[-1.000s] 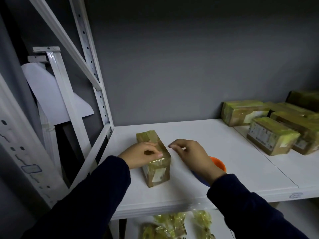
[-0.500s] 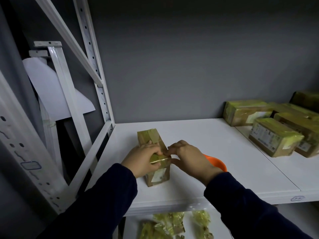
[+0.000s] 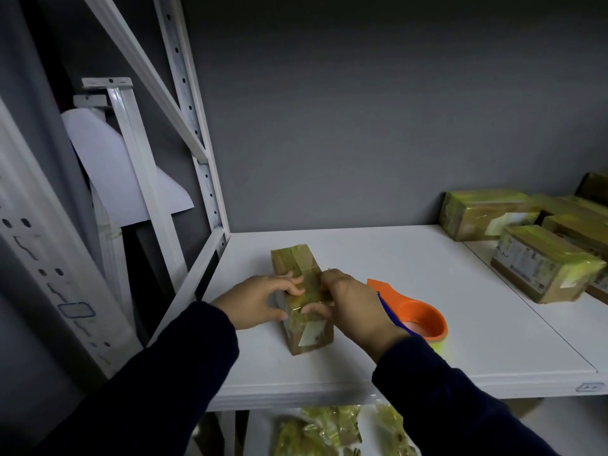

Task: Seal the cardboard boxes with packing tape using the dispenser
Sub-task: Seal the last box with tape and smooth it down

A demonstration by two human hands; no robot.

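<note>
Left fingers (image 3: 293, 290) curl over the box (image 3: 311, 337) top, left hand (image 3: 260, 301) bracing its side; right hand (image 3: 355, 307) pinches tape (image 3: 309, 292) onto the top. Box sits near the shelf (image 3: 394, 258) front-left corner, dispenser (image 3: 424, 319) idle beside the right wrist. Rub centre-out, brace hard so it can't skid.

I've got long dark-navy sleeves on both arms, left sleeve (image 3: 158, 383) & right sleeve (image 3: 444, 399), plain fabric w/ cuffs ending at the wrists, my left hand (image 3: 260, 301) & right hand (image 3: 355, 311) bare.
</note>
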